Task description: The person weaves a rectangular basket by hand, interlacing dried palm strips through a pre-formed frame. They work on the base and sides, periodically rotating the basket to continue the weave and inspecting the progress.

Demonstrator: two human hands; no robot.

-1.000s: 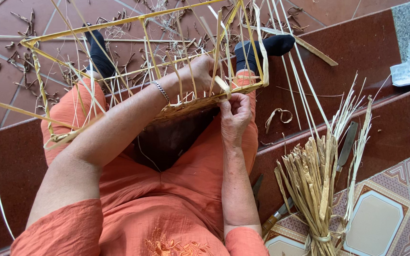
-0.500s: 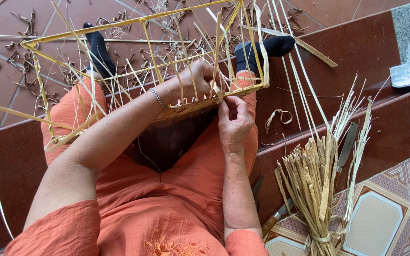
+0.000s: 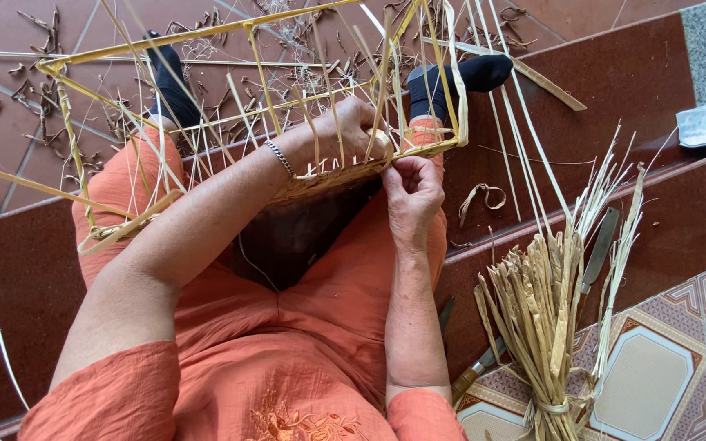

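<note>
Resting on my knees, the bamboo frame [image 3: 230, 114] has only a low woven band along its near edge, most uprights bare, as my left hand [image 3: 353, 126] and right hand [image 3: 410, 192] pinch a strip [image 3: 382, 139] there.

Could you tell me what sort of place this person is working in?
Probably a home's tiled steps used for basket weaving: red steps, strip scraps on the floor, a tied bundle. Both hands, left hand and right hand, work a bamboo frame.
</note>
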